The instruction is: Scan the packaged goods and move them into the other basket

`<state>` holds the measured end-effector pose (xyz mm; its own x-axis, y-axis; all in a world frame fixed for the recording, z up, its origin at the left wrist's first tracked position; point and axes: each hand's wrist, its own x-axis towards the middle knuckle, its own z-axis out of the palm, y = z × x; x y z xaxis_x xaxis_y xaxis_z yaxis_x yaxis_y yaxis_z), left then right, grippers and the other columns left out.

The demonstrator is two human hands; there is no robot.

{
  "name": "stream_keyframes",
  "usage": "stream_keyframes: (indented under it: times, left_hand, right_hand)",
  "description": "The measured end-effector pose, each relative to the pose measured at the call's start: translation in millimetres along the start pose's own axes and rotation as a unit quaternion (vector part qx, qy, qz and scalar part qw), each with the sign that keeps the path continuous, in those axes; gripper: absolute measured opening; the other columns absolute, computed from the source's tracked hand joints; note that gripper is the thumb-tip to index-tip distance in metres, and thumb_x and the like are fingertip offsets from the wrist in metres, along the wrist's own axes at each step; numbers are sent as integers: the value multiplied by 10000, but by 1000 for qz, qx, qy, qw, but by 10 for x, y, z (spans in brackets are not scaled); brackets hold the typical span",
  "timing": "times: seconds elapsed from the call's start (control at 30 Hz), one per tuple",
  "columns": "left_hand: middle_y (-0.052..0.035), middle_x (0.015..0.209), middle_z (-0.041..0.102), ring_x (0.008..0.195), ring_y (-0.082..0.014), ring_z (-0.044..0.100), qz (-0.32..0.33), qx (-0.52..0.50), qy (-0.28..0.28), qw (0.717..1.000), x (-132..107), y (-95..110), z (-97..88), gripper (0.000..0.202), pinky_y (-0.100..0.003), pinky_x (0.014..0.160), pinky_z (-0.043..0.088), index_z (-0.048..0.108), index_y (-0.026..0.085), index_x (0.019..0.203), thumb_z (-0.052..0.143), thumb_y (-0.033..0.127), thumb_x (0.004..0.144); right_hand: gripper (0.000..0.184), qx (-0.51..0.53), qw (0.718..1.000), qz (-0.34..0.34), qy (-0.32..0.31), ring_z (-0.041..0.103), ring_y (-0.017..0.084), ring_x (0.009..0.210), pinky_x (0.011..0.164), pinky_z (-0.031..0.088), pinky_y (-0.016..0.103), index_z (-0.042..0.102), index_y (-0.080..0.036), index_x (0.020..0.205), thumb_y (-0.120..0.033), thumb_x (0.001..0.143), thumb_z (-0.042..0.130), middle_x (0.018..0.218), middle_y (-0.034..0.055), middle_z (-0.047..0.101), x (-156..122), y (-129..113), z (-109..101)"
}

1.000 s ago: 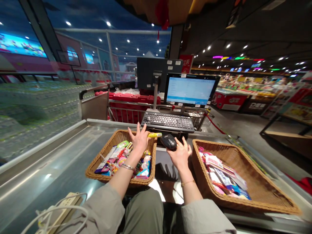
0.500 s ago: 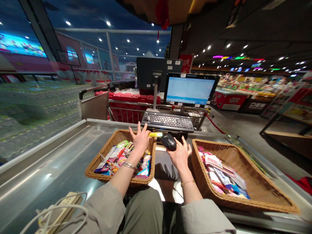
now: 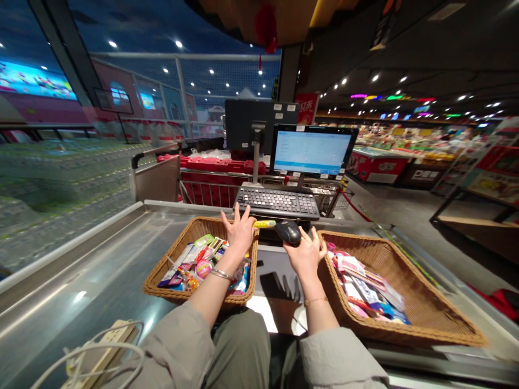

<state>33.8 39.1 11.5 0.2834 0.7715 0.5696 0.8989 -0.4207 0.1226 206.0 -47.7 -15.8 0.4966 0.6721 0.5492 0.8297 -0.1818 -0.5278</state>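
Over the far right part of the left wicker basket (image 3: pixel 151 280), my left hand (image 3: pixel 240 235) pinches one end of a slim yellow tube-shaped packet (image 3: pixel 265 223), its other fingers spread. My right hand (image 3: pixel 304 256) is closed around a black handheld barcode scanner (image 3: pixel 288 232), whose head points left at the packet. Packet and scanner head are very close; whether they touch I cannot tell. Small bright sweets and packets (image 3: pixel 203 267) lie in the left basket. The right wicker basket (image 3: pixel 438 292), beside my right hand, holds more packets (image 3: pixel 365 286) on its left side.
A black keyboard (image 3: pixel 279 202) stands just beyond my hands, with a lit monitor (image 3: pixel 311 151) behind it. On the metal counter (image 3: pixel 109 248) at front left lies a power strip (image 3: pixel 103 354) with looped white cables. A metal cart (image 3: pixel 156 175) stands beyond the counter.
Both hands have shifted a little to the right, carrying the yellow packet and the scanner with them. The view has turned slightly too. Each hand keeps its hold.
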Motion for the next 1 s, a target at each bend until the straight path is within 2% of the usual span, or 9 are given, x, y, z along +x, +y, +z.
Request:
stream_keyframes:
  times: [0.17, 0.3, 0.43, 0.7, 0.8, 1.0]
  left_hand:
    - [-30, 1552, 459, 1528, -368, 174, 23, -15, -9, 1000, 47, 229, 5, 153, -793, 1128, -71, 713, 277, 1036, 658, 284, 893]
    - [-39, 1552, 460, 1524, -370, 191, 43, -30, -8, 999, 81, 473, 55, 153, -790, 1130, -66, 713, 273, 1034, 675, 296, 888]
    - [-38, 1552, 459, 1524, -368, 192, 65, -59, -14, 996, 104, 751, 109, 158, -787, 1128, -79, 711, 280, 1035, 687, 316, 883]
    - [-30, 1533, 489, 1519, -360, 212, 114, -94, -21, 989, 98, 1354, 211, 116, -788, 1138, -30, 695, 271, 996, 685, 298, 883]
    - [-33, 1539, 480, 1519, -356, 214, 142, -105, -25, 984, 94, 1538, 258, 107, -787, 1138, -20, 697, 274, 998, 629, 277, 916]
    - [-37, 1544, 472, 1527, -329, 201, 191, -114, -31, 974, 83, 1874, 332, 243, -770, 1147, -22, 694, 286, 1083, 504, 195, 961]
  right_hand:
    - [357, -15, 996, 83, 36, 377, 330, 1324, 1048, 191, 556, 744, -231, 978, -471, 771, 580, 1194, 85, 710, 112, 146, -161]
    - [360, -30, 987, 150, 49, 397, 328, 1292, 1033, 213, 540, 755, -231, 935, -483, 727, 603, 1131, 95, 723, 208, 321, -370]
    - [401, -47, 979, 188, 63, 414, 325, 1285, 1054, 195, 544, 756, -215, 962, -504, 725, 612, 1091, 131, 725, 286, 494, -606]
    - [330, -81, 961, 253, 78, 477, 341, 1177, 1039, 214, 532, 750, -198, 788, -490, 693, 627, 1018, 151, 711, 424, 892, -1053]
    - [347, -94, 952, 278, 81, 495, 340, 1140, 1027, 226, 536, 748, -194, 761, -514, 682, 640, 1025, 158, 705, 449, 1058, -1180]
    - [352, -105, 940, 310, 95, 500, 329, 1159, 1041, 224, 527, 769, -207, 821, -511, 692, 647, 1052, 155, 705, 444, 1284, -1336]
